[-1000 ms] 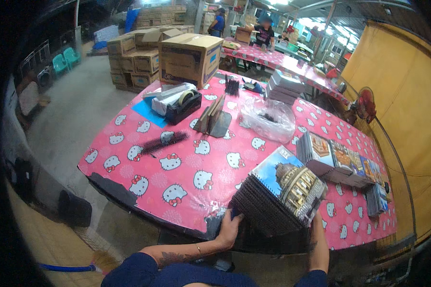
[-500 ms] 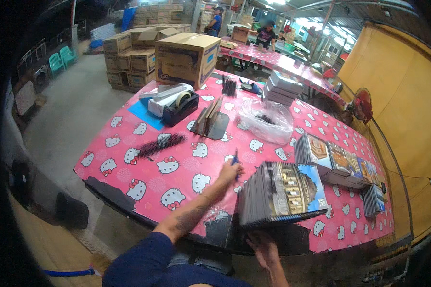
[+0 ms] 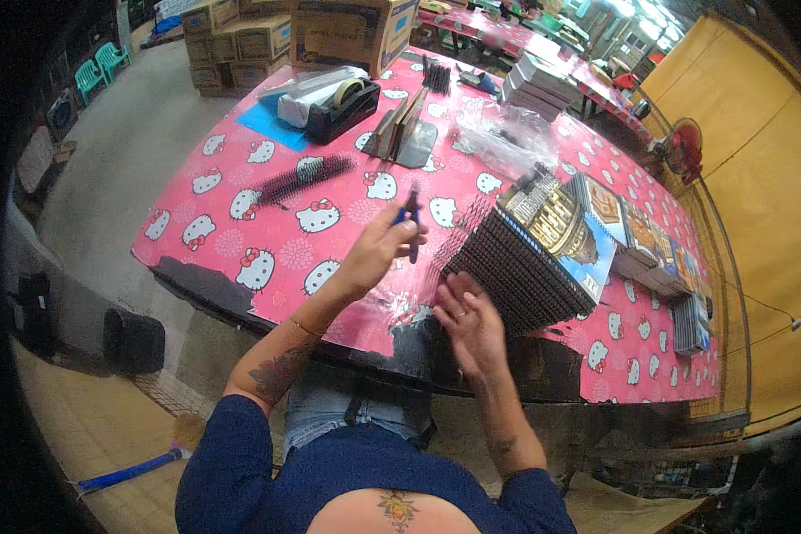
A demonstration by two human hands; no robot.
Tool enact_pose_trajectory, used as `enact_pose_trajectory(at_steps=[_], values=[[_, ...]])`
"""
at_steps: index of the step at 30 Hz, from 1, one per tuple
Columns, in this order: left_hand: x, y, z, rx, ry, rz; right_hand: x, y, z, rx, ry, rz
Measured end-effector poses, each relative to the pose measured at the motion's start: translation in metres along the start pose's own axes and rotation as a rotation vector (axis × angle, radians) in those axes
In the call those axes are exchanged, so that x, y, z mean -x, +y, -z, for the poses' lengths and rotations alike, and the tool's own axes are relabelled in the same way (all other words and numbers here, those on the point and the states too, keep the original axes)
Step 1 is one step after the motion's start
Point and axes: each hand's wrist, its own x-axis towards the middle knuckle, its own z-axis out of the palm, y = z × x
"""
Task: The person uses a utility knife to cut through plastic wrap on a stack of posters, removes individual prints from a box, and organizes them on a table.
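Observation:
My left hand [image 3: 378, 252] is raised over the pink patterned table [image 3: 240, 214] and grips a dark blue pen [image 3: 410, 221] that points down. My right hand [image 3: 472, 325] rests open at the table's near edge, its fingers touching the near end of a thick stack of spiral-bound notebooks [image 3: 529, 258] with a domed building on the cover. A clear plastic sheet [image 3: 400, 307] lies under both hands.
A black tape dispenser [image 3: 343, 102], a loose black spiral coil [image 3: 303, 175], an upright holder [image 3: 405, 133] and crumpled clear plastic bags [image 3: 507, 138] lie farther back. More notebook stacks [image 3: 650, 245] line the right side. Cardboard boxes [image 3: 351, 27] stand beyond the table. A black bin [image 3: 133, 340] sits on the floor.
My left hand left the stack's near corner, reached out over the table and came back holding the pen. My right hand moved from under the stack to its near end.

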Motion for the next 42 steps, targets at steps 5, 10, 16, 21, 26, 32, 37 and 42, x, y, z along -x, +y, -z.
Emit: enact_pose_trajectory(at_steps=[5,10,16,21,26,32,37,42], values=[[0.006,0.012,-0.047,-0.068,-0.235,0.140,0.014,-0.129,-0.098,1.459,-0.211,1.029],[-0.015,0.002,-0.072,0.058,-0.214,0.177,-0.069,-0.157,-0.137,2.141,-0.517,0.723],[-0.023,-0.017,-0.079,-0.122,-0.048,-0.049,-0.091,-0.157,-0.139,2.393,-0.583,0.581],[-0.025,-0.028,-0.085,-0.240,0.041,-0.140,-0.086,-0.158,-0.145,2.355,-0.584,0.553],[-0.007,-0.017,-0.084,-0.380,-0.070,-0.107,-0.095,-0.164,-0.127,2.165,-0.563,0.700],[-0.011,-0.020,-0.082,-0.236,-0.066,0.019,-0.092,-0.163,-0.135,2.275,-0.693,0.570],[-0.004,-0.011,-0.084,-0.243,-0.056,-0.008,-0.095,-0.164,-0.135,2.334,-0.699,0.540],[-0.014,-0.018,-0.083,-0.093,-0.048,0.080,-0.092,-0.163,-0.140,2.391,-0.706,0.519]])
